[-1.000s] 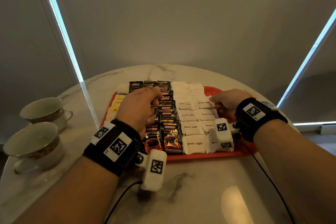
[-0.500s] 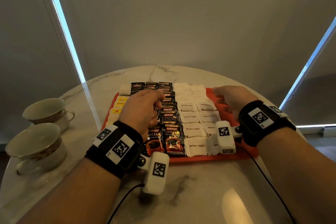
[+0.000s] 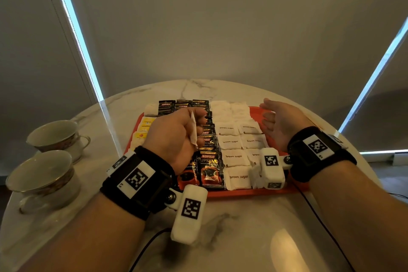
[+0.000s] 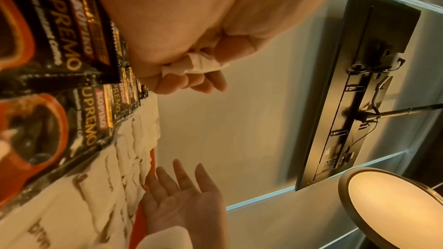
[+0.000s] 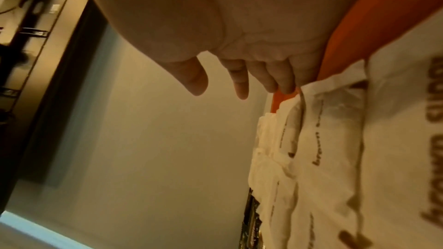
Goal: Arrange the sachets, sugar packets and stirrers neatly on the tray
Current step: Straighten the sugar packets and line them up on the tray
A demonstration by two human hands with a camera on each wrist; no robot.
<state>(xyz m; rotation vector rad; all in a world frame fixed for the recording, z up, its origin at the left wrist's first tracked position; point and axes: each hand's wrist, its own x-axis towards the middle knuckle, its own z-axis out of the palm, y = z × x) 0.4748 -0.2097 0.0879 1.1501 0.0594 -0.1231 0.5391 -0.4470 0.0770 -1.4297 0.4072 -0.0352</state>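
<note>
Our left hand (image 3: 176, 137) pinches a white packet (image 3: 193, 131) on edge above the tray (image 3: 254, 192), its long side running toward us. Our right hand (image 3: 280, 123) waits with fingers spread over the tray's right side, palm facing the packet.

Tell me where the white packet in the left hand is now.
In the head view, the left hand pinches the white packet above the black coffee sachets, left of the brown sugar packets.
</note>
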